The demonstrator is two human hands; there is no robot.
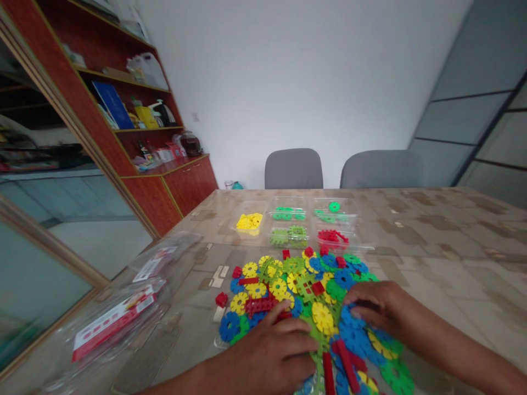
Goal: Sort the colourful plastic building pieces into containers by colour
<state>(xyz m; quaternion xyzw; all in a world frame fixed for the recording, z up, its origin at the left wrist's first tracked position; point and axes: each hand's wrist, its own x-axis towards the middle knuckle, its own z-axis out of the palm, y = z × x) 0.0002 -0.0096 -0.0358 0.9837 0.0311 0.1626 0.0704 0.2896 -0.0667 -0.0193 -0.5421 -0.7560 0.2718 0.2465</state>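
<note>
A heap of plastic notched building discs in yellow, blue and green lies before me, mixed with red connector bars [261, 305] and light green square lattice pieces [307, 287]. My left hand [274, 351] rests palm down on the near left of the heap, fingers apart, its index fingertip beside a red bar and a yellow disc [284, 297]. On the right side, my right hand [376, 304] has its thumb and fingers curled together at a blue notched disc [353, 328]. Its fingers partly hide the pieces beneath.
Behind the heap stand clear plastic trays holding yellow discs [249, 221], green pieces [289, 213], light green squares [290, 236] and red pieces [332, 237]. Clear packaging with a red and white label [115, 321] lies at left. Two grey chairs [293, 169] stand beyond the patterned table [436, 241].
</note>
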